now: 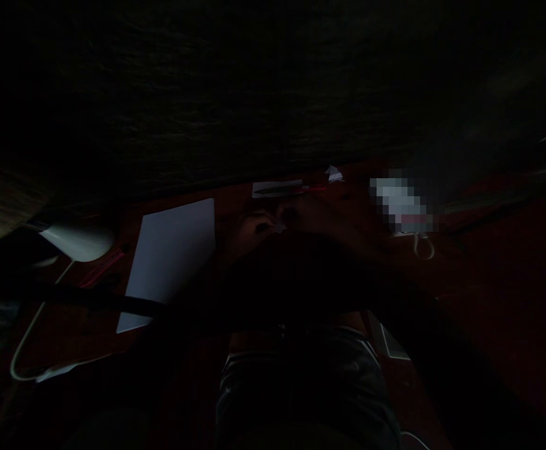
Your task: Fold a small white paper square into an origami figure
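Note:
The scene is very dark. My left hand (253, 226) and my right hand (311, 215) meet over a reddish-brown table (488, 262), pinching a small white piece of paper (280, 226) between their fingertips. Both hands look closed on it, though the fingers are dim. A large white sheet of paper (172, 259) lies flat just left of my left hand. Beyond the hands lies a narrow white strip (277, 187) with a dark pen-like object on it, and a small folded white paper shape (333, 174) sits to its right.
A white rounded object (79, 242) sits at the left with a white cable (29, 331) looping toward the near edge. A blurred white item (400, 203) with a cord lies right of the hands. Dark clothing fills the bottom centre. The far background is black.

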Available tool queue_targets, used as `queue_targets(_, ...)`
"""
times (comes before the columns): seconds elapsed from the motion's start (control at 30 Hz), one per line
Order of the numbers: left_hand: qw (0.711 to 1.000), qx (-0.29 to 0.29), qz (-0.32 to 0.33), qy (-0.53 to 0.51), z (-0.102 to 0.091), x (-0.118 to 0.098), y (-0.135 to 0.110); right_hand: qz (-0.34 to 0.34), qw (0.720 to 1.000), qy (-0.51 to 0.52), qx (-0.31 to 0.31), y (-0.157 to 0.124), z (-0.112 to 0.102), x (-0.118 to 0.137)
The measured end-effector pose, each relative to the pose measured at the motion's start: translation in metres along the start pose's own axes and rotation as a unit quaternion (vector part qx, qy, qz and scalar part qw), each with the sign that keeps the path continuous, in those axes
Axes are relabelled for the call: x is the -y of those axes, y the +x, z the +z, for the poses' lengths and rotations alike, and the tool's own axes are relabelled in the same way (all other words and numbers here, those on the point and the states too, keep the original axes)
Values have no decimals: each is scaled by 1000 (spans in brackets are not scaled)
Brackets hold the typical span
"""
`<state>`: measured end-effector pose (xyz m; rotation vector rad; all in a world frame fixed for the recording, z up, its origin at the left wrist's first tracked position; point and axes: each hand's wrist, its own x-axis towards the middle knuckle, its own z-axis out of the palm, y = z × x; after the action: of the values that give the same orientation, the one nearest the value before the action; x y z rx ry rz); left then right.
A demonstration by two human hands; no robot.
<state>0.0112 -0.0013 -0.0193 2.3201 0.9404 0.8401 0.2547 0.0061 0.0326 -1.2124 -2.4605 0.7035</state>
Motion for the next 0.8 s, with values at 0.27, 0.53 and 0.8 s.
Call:
queue_targets(0.27,999,39,12,-9,-8,14,0,11,997,-54,62,-7,-9,16)
queue_targets(0.53,999,36,22,-9,-7,16,0,12,996,-60,63,-8,-10,16)
queue_targets(0.8,999,30,23,-6,-8,10,0,10,996,-72,55,-9,-13,20)
